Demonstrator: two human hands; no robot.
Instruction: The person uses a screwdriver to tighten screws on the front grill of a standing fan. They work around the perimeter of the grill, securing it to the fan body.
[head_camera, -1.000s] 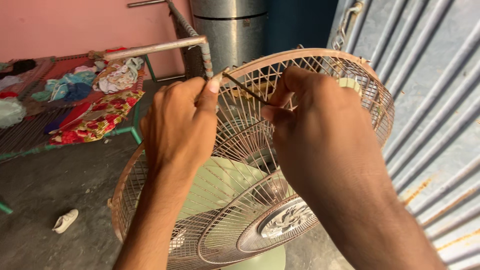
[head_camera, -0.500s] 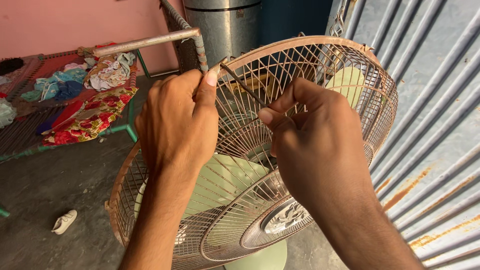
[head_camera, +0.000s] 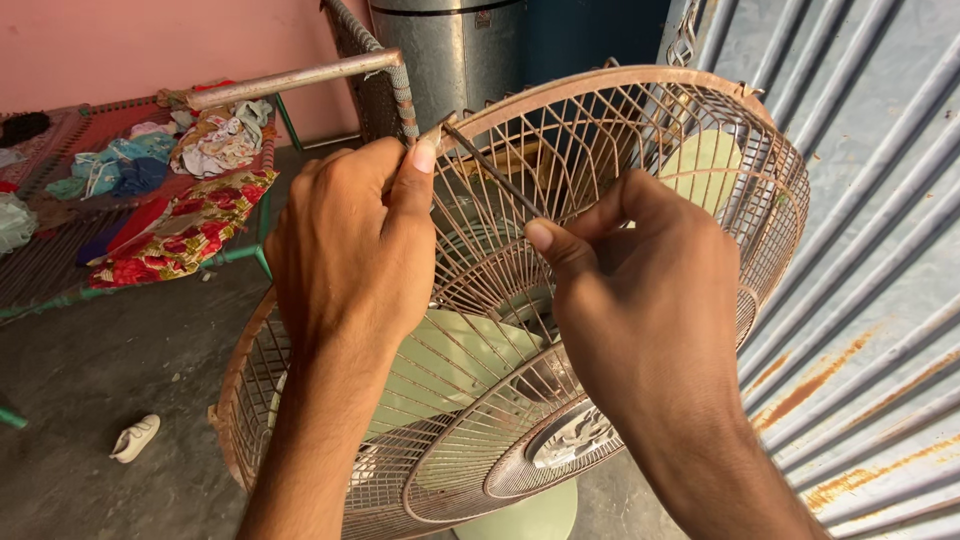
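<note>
A rusty round wire fan guard covers pale green fan blades, with a round hub plate low in the middle. My left hand pinches the guard's rim near the top, thumb up against a small clip. My right hand holds a thin dark screwdriver whose tip reaches the rim by my left thumb. Its handle is hidden in my fingers. The fan's pale green base shows at the bottom.
A metal-framed cot with heaped colourful clothes stands at the left against a pink wall. A steel drum is behind the fan. A ribbed, rust-streaked metal door fills the right. A small white shoe lies on the grey floor.
Both hands and the fan sit a little lower and more to the right in view. My right hand has drawn slightly away from the left along the tool; grips are unchanged.
</note>
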